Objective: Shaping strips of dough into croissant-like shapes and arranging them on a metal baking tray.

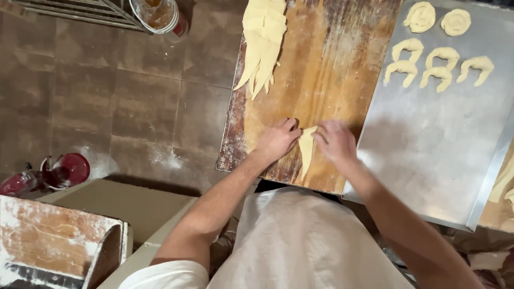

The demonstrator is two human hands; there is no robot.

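Observation:
A long pale triangle of dough (307,151) lies on the floured wooden board (326,69), its point toward me. My left hand (277,140) presses on the dough's wide end from the left. My right hand (335,142) pinches the same end from the right. A stack of cut dough triangles (263,43) rests at the board's far left. On the metal baking tray (428,144) to the right sit several shaped dough pieces: curved crescents (436,67) and two round coils (420,16).
A brown tiled floor with flour smears lies left of the board. A plastic bucket (160,16) stands at the top, a red container (72,168) at the left, and a floured wooden box (53,243) at the bottom left. A second tray edge (500,187) holds more dough.

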